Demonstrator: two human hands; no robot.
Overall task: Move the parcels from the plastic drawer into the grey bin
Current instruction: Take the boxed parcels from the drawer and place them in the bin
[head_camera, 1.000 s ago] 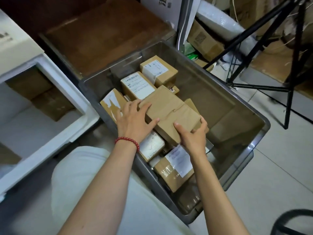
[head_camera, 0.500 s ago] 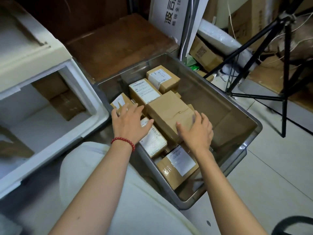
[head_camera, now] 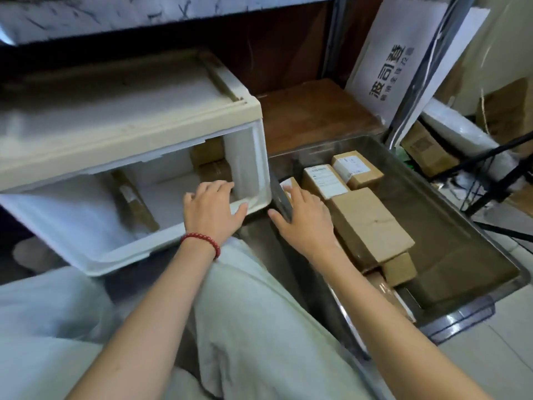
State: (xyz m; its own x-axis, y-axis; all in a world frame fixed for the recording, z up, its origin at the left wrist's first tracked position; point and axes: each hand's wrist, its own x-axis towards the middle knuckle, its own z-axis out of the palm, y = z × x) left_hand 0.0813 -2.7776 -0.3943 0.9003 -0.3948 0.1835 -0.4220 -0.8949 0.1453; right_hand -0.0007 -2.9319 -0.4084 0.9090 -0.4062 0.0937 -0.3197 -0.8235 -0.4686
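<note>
The white plastic drawer [head_camera: 251, 157] stands pulled out at the left. Inside it lie a long brown parcel [head_camera: 135, 206] and two stacked parcels [head_camera: 210, 160] at the back right corner. My left hand [head_camera: 212, 209], with a red bead bracelet, hovers open over the drawer's front right corner, holding nothing. The grey bin [head_camera: 473, 226] sits to the right with several cardboard parcels in it, the largest a plain brown box [head_camera: 372, 223]. My right hand [head_camera: 305, 220] is open above the bin's near left edge, empty.
A dark wooden board [head_camera: 311, 116] lies behind the bin. A white printed carton [head_camera: 389, 62] leans at the back. Black tripod legs [head_camera: 490, 180] and more boxes [head_camera: 427, 151] crowd the right side. My light trousers [head_camera: 253, 327] fill the foreground.
Both hands let go of the large brown box, left lying in the bin, and swung left. My left hand now reaches over the drawer; the view turned left too.
</note>
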